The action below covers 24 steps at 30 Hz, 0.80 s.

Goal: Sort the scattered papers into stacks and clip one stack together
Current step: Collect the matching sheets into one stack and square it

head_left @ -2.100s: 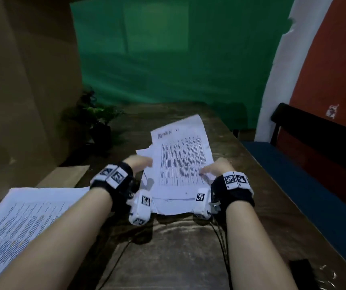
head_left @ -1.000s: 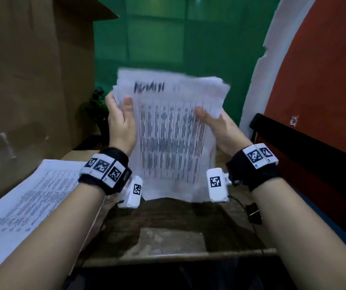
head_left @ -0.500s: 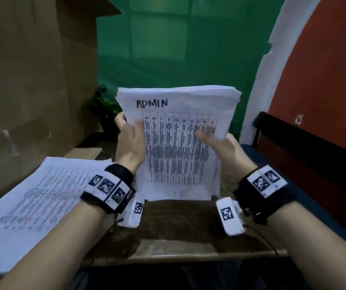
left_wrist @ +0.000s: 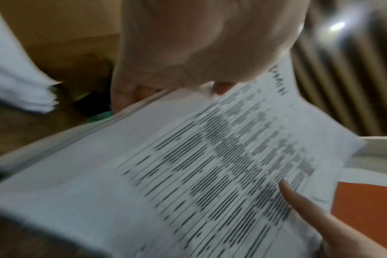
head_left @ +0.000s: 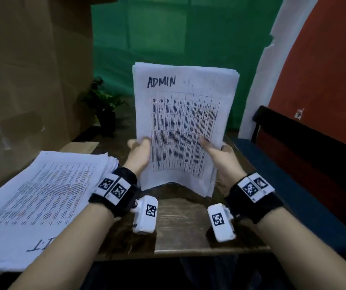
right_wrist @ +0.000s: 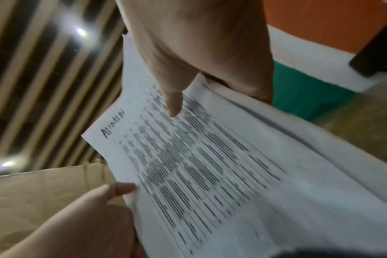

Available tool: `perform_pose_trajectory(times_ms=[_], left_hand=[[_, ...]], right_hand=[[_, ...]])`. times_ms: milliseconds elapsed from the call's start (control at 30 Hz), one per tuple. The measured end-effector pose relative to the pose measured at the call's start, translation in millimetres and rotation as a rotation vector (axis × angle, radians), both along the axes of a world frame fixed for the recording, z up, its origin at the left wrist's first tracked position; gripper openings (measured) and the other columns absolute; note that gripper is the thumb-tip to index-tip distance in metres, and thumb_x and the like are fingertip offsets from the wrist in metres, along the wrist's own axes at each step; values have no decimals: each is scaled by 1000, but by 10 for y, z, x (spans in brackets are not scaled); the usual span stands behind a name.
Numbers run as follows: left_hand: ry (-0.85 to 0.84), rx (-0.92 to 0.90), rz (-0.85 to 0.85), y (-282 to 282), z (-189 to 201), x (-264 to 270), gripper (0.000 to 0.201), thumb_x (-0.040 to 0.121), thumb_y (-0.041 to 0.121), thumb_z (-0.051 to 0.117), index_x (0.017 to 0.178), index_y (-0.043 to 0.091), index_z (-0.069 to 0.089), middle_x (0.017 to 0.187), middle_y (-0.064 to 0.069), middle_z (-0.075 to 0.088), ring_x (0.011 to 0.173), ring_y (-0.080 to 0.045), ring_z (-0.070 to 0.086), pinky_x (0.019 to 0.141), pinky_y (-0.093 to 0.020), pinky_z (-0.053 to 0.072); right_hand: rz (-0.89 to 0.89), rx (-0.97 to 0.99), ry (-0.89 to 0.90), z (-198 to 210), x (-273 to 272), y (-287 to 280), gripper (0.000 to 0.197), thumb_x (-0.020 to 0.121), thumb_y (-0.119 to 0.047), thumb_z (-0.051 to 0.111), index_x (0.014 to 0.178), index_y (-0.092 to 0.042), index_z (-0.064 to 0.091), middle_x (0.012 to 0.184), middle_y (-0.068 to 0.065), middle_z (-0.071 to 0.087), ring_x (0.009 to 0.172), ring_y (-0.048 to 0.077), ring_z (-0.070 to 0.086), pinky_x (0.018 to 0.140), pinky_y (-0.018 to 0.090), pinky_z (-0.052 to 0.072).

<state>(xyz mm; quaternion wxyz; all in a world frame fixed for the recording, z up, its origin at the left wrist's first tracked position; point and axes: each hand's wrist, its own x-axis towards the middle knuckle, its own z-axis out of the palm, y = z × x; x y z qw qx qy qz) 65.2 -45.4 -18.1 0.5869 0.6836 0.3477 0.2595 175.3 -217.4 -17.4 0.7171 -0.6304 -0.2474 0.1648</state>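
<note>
Two stacks of printed papers: one stack headed "ADMIN" [head_left: 183, 126], held upright, and one stack marked "I.T" [head_left: 40, 208] lying flat on the bench [head_left: 180, 225]. Two hands, the left hand [head_left: 139, 155] and the right hand [head_left: 220, 158], one at each side edge of the upright stack. One small potted plant [head_left: 103, 105] at the far end. One large cardboard box [head_left: 32, 70] to the left. The sheets in each stack cannot be counted

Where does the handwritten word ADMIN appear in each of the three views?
Head: ADMIN sits upper centre, at the held stack's top left.
Left wrist: ADMIN sits upper right, blurred, partly hidden.
Right wrist: ADMIN sits centre left, slanted.
Shared landmark: the printed table under the word.
</note>
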Motion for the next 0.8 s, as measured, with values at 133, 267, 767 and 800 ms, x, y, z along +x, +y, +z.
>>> perform_pose_trajectory(times_ms=[133, 267, 767, 800], left_hand=[[-19, 190, 53, -62, -126, 97, 24, 98, 21, 34, 116, 6, 40, 112, -11, 53, 100, -26, 50, 87, -32, 40], [-54, 275, 115, 132, -150, -74, 13, 99, 14, 42, 95, 8, 53, 92, -9, 54, 82, -21, 47, 75, -28, 36], [140, -337, -96, -30, -654, -503, 42, 101, 45, 38, 102, 13, 65, 79, -2, 73, 72, -20, 66, 64, -32, 53], [121, -361, -84, -32, -631, -528, 43, 101, 45, 36, 98, 14, 65, 73, 0, 73, 70, -18, 66, 60, -31, 52]], right_hand=[[-99, 13, 80, -103, -16, 103, 43, 75, -45, 80, 103, -15, 66, 103, 5, 74, 98, 22, 71, 92, 43, 55], [6, -39, 153, -117, 204, 41, 55, 81, -34, 78, 125, -6, 61, 121, 8, 69, 109, 23, 67, 98, 43, 52], [130, -368, 436, -554, 53, -288, 30, 95, -14, 60, 119, 4, 63, 103, 18, 74, 85, 30, 73, 68, 36, 60], [119, -364, 437, -553, 94, -312, 29, 96, -14, 58, 119, 4, 62, 99, 17, 75, 82, 29, 74, 67, 35, 60]])
